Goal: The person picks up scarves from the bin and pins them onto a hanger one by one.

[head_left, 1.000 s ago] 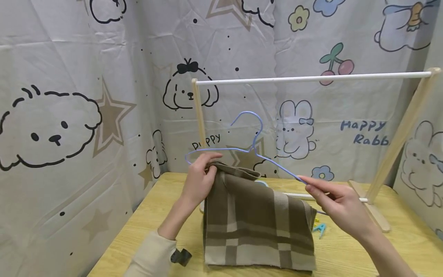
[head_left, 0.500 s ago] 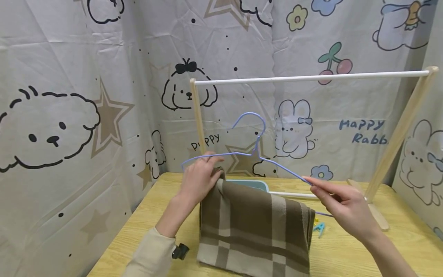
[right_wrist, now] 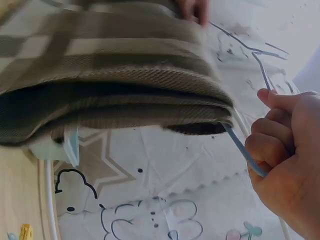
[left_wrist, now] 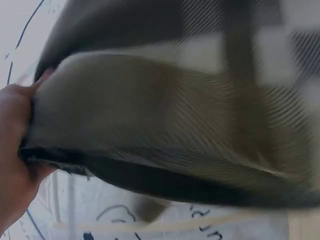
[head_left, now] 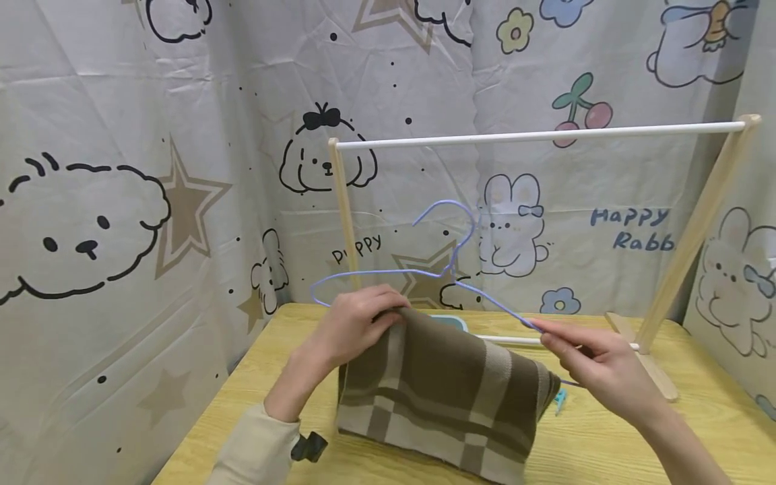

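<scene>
A brown and cream plaid cloth, folded in layers, hangs in front of me over the lower bar of a blue-purple wire hanger. My left hand pinches the cloth's upper left edge, below the hanger's left arm. My right hand grips the hanger's right end, with its hook pointing up. In the right wrist view the hanger's bar runs out of the cloth's fold into the right fist. Cloth fills much of the blurred left wrist view.
Behind the hands stands a rack with a white top rod and wooden posts. A light blue tray is partly hidden behind the cloth. A turquoise clothespin lies on the wooden table. Printed curtains surround the table.
My left hand first shifts the cloth's loose upper flap down behind it, then draws its edge slightly right. The cloth's lower edge now slants. My right hand keeps its hold on the hanger.
</scene>
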